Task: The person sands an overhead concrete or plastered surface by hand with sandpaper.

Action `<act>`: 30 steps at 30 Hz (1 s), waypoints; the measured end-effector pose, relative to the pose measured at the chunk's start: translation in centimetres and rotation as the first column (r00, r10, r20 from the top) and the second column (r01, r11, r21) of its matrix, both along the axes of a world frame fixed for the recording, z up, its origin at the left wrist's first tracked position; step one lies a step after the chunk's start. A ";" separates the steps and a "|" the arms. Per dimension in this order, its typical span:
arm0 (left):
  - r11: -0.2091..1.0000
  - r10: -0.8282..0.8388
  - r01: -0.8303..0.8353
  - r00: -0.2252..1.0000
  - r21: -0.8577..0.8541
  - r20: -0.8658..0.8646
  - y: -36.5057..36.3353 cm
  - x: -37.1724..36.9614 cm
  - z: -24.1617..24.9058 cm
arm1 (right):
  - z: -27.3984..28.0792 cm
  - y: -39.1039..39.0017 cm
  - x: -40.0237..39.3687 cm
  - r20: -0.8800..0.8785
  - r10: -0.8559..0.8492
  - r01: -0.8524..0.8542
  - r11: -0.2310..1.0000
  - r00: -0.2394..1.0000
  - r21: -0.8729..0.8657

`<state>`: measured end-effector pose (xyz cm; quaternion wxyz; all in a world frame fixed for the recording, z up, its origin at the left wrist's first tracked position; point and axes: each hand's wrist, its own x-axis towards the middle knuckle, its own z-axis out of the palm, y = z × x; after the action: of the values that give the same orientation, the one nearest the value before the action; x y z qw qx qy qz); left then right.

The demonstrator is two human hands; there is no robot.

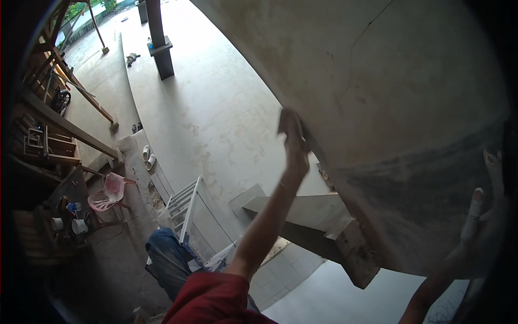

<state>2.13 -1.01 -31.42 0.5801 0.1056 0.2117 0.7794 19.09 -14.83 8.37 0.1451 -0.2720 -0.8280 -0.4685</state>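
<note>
My left hand (295, 148), at the end of a red-sleeved arm, is raised to the lower edge of a large plastered surface (324, 70). Its fingers close on a flat dark-brown pad (284, 120) pressed along that edge; motion blur hides the pad's exact kind. Far to the right, my right hand (483, 208) has its fingers stretched out against the same surface, with pale, white-looking fingertips. Dark grey smears (410, 183) cross the plaster between the two hands. A thin crack (369, 24) runs through its upper part.
Below me stands a white metal ladder (186, 210), beside a jeans-clad leg (164, 251). A concrete bracket-like piece (359, 254) juts out under the plastered edge. Lower left are a pink plastic chair (110, 193), white shoes (148, 156) and pots (79, 225). A post (162, 56) rises behind.
</note>
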 end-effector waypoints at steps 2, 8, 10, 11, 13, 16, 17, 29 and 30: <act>0.980 -0.064 0.076 0.995 -0.184 0.073 -2.1 1.1 1.0 | 1.0 0.0 1.5 0.157 0.071 -0.069 0.997 0.985 -0.016; 0.982 0.188 -0.170 0.924 0.084 -0.333 2.3 0.3 -3.5 | 0.5 -1.7 0.1 0.157 -0.109 0.113 0.993 0.982 -0.018; 0.999 0.015 -0.018 0.998 -0.047 -0.053 0.1 3.5 -3.3 | 0.7 -2.0 0.0 0.171 -0.124 0.128 0.992 0.978 -0.016; 0.979 -0.111 0.135 0.982 -0.153 0.155 -3.0 4.7 -1.5 | 0.8 -2.1 0.1 0.179 -0.129 0.135 0.991 0.975 -0.020; 0.955 -0.111 0.126 0.991 -0.269 0.069 -5.0 4.0 0.9 | 0.8 -2.4 0.3 0.184 -0.159 0.167 0.986 0.970 -0.024; 0.994 0.107 -0.105 0.983 -0.018 0.146 2.8 0.5 -2.2 | 0.7 -2.6 0.1 0.197 -0.174 0.182 0.983 0.965 -0.024; 0.976 0.204 -0.197 0.976 0.087 -0.075 3.9 0.5 -3.8 | 0.6 -2.6 0.0 0.196 -0.181 0.189 0.982 0.964 -0.026; 0.929 0.240 -0.152 0.941 0.338 -0.237 3.3 -2.0 -2.3 | 0.9 -3.1 0.0 0.212 -0.261 0.273 0.961 0.942 -0.030; 0.945 0.184 -0.145 0.977 0.294 -0.110 3.2 -0.9 -1.8 | 0.9 -3.2 -0.1 0.213 -0.265 0.277 0.960 0.941 -0.029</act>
<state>1.22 2.20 -33.27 0.4759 0.2226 0.1445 0.8385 18.97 -18.01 9.31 -0.0156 -0.3374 -0.8066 -0.4851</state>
